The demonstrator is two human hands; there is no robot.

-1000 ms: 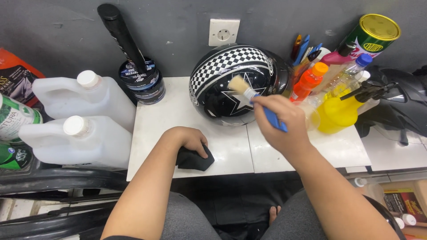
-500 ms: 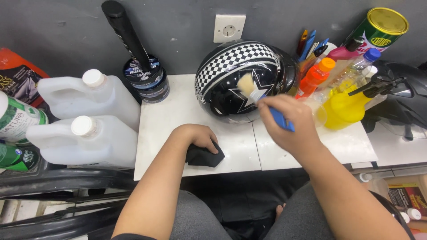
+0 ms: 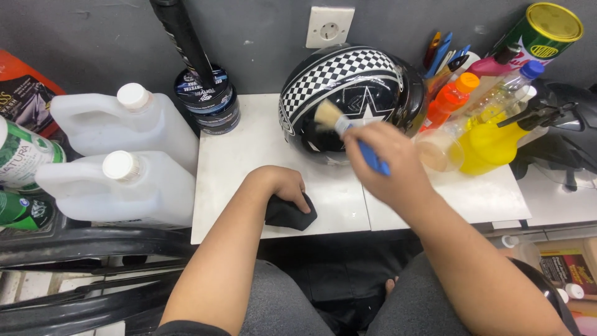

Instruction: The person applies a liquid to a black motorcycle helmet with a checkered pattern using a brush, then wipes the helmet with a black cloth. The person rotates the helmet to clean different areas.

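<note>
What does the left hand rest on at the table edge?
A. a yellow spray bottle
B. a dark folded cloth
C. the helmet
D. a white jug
B: the left hand lies on a dark folded cloth on the white table, while the right hand holds a blue-handled brush against the helmet.

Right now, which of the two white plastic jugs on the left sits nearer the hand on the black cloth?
The front white plastic jug, lower in view; the rear white plastic jug stands behind it, nearer the wall.

Both my forearms are bare, no sleeves down here, and I'm wearing grey trousers (image 3: 273,305) over my knees.
</note>
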